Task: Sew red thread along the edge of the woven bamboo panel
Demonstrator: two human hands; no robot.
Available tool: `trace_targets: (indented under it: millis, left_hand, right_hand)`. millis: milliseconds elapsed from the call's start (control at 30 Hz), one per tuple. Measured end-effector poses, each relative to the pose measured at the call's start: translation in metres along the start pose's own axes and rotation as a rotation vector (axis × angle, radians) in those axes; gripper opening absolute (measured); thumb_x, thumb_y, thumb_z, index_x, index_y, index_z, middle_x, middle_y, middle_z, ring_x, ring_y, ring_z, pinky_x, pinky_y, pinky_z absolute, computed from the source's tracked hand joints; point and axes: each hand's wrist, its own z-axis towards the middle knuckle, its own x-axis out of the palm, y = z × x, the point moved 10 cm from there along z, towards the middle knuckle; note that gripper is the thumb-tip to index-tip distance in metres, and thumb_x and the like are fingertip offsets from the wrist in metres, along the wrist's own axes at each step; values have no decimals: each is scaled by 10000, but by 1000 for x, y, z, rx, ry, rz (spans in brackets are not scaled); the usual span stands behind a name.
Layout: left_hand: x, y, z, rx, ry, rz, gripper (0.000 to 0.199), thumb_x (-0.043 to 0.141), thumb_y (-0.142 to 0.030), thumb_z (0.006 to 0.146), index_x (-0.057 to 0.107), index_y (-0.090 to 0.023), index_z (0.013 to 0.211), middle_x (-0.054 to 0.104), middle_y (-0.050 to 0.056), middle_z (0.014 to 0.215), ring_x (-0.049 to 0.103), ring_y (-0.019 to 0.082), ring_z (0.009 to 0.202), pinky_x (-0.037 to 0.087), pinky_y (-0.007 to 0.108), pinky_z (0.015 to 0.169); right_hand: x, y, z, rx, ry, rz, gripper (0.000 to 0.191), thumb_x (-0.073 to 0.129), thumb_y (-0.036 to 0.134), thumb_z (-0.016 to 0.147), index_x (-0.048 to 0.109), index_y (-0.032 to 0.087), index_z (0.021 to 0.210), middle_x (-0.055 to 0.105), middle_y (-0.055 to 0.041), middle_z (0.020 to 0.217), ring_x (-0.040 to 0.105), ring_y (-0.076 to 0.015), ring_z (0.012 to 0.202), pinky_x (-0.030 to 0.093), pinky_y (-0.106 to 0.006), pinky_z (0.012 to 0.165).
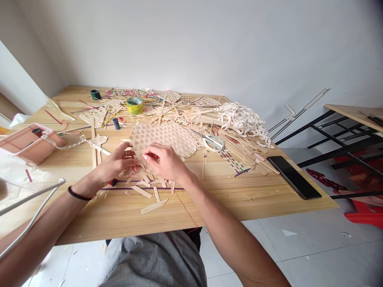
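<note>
A pale mat woven from flat wooden strips [169, 137], rounded at its right end, lies on the table before me. My left hand [121, 161] is closed at the mat's near left edge, thumb and fingers gripping it. Right beside it my right hand [163, 159] is pinched at the same edge; what its fingertips hold is too small to make out. A thin red thread [187, 209] trails over the table's front edge. Partly covered by my left wrist is a small red spool [113, 182]. Short cut strip pieces [142, 191] are scattered below my hands.
White-handled scissors [213, 143] touch the mat's right side. Behind are yellow-green tape [134, 105], a blue spool [116, 123] and loose strips. White cord [242, 119] is heaped at the right, near a black phone [293, 177]. A pink basket [32, 145] stands left.
</note>
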Motion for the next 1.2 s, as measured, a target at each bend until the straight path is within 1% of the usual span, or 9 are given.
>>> trace_targets:
  millis: [133,233,500,700,800,967,1100,1200]
  left_hand:
    - [-1,-1,0,13,3,23,407,848,-270,715,577,-195,1009,702,11,760,633,167,597,497,265,553]
    - [-2,1,1,22,3,30,405,839,-259,715,574,-193,1014,694,2,750,622,159,590,495,262,549]
    - [-3,5,2,12,-11,24,397,850,-232,677,564,-199,951,660,-18,703,601,150,566,482,254,532]
    - [-5,7,3,22,-13,49,367,832,-258,693,536,-203,905,647,-26,688,593,145,569,480,253,533]
    - [-5,8,4,17,-19,60,356,822,-263,698,525,-203,886,635,-33,672,587,142,565,468,250,528]
    - [-5,10,3,-5,-20,48,376,815,-251,677,530,-205,917,631,-37,680,578,140,549,460,254,518]
    - [-7,12,4,-8,-28,50,380,814,-235,658,518,-207,894,614,-43,675,579,139,547,459,252,509]
    - [-7,13,5,-7,-28,53,377,811,-244,667,517,-206,900,613,-46,667,574,138,544,450,248,500]
  right_hand:
    - [-1,3,0,-26,-17,8,158,522,126,990,624,156,873,609,-21,841,533,-125,746,418,-255,723]
    - [-1,1,0,-9,-23,6,156,541,128,979,621,160,849,598,-12,821,525,-121,726,415,-254,715]
    - [4,0,0,0,-8,2,192,557,133,964,571,172,778,582,-1,784,512,-121,716,407,-252,712]
    - [8,-2,0,-19,35,-41,192,518,130,1016,631,158,864,626,-32,861,548,-138,784,420,-266,767]
    - [9,-1,0,-33,41,-59,207,492,127,1028,630,152,875,623,-38,866,548,-144,794,419,-272,775]
    - [11,-2,0,-7,57,-92,186,513,100,988,601,163,837,600,-24,838,528,-137,761,401,-263,746]
    - [11,0,-1,-17,33,-128,183,540,86,959,592,163,802,583,-7,801,490,-123,716,374,-254,707]
    - [12,0,-1,-22,23,-151,198,548,89,961,598,159,783,574,2,775,477,-117,703,363,-253,699]
